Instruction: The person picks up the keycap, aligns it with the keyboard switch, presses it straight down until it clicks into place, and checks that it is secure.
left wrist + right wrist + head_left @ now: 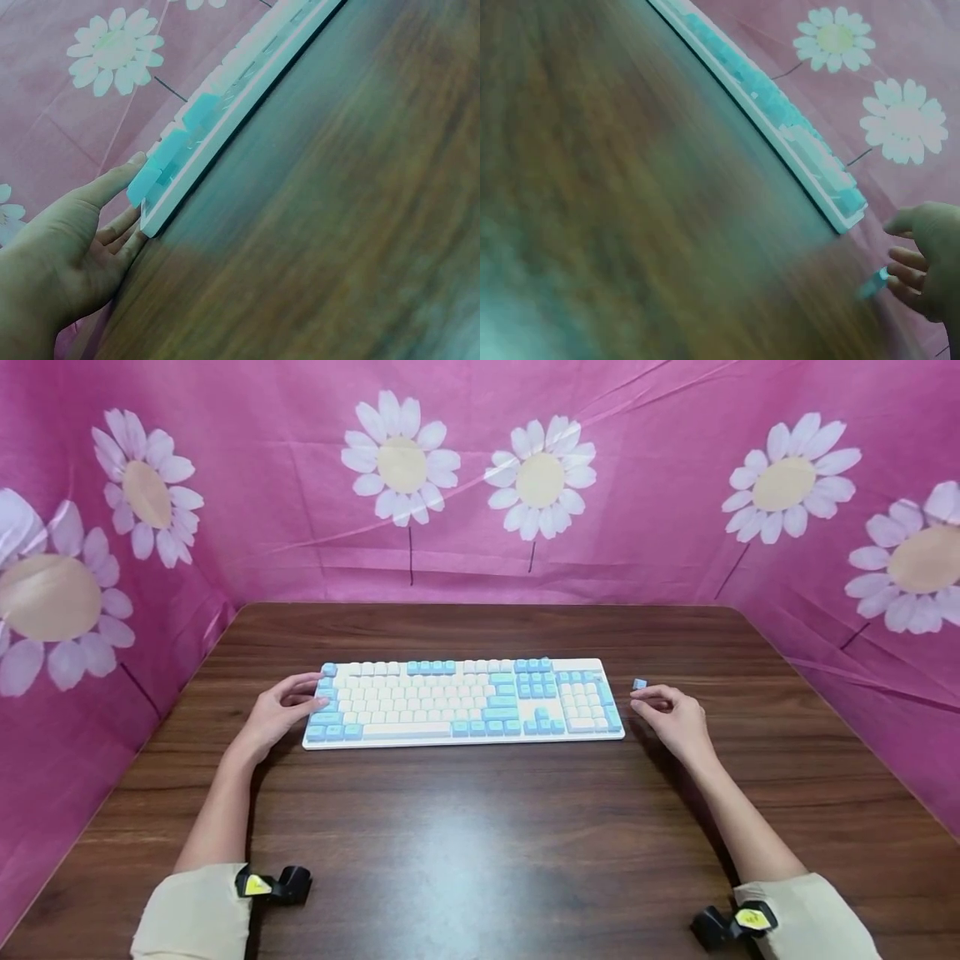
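A white full-size keyboard (408, 693) with white and light-blue keycaps lies across the table. At its left end, my left hand (277, 710) grips the edge. In the left wrist view the thumb (112, 184) lies over the blue corner keycaps, while the other fingers reach the keyboard's side, partly hidden behind it. Off the right end, my right hand (675, 718) hovers low with thumb and fingers bent loosely. A loose blue keycap (639, 683) sits just beyond its fingertips; the right wrist view shows this keycap (875, 282) beside the fingers, outside the gap to the thumb.
The dark wood-grain table (450, 827) fills the space below and around the keyboard. A pink cloth (465, 560) with large daisies hangs along its back and both sides. Black wrist mounts (273, 885) sit at the light sleeves.
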